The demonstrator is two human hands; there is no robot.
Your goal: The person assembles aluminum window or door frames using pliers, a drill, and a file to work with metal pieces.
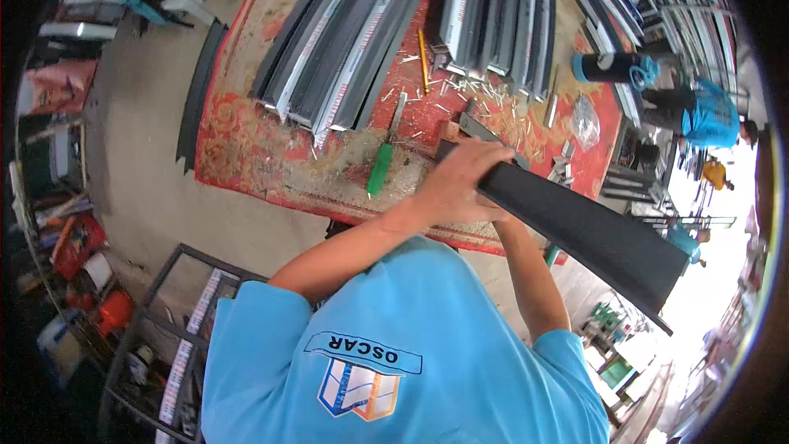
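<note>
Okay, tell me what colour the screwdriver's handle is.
The screwdriver's handle is bright green; it shows best in the head view.

Right of the green-handled tool [382, 166], the left hand [467, 174] grips a long dark bar [588, 234]; the right hand [493, 212] is mostly hidden. Beyond the tool lie a yellow pencil [423, 60] and bundled profiles [349, 37].

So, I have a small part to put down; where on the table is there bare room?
Mainly the table's near-left corner, bordered by its edges, the left stack of bars and the green screwdriver. It is crowded from the pencil to the plastic bag, among loose slivers, and where the left hand grips the black bar.
</note>
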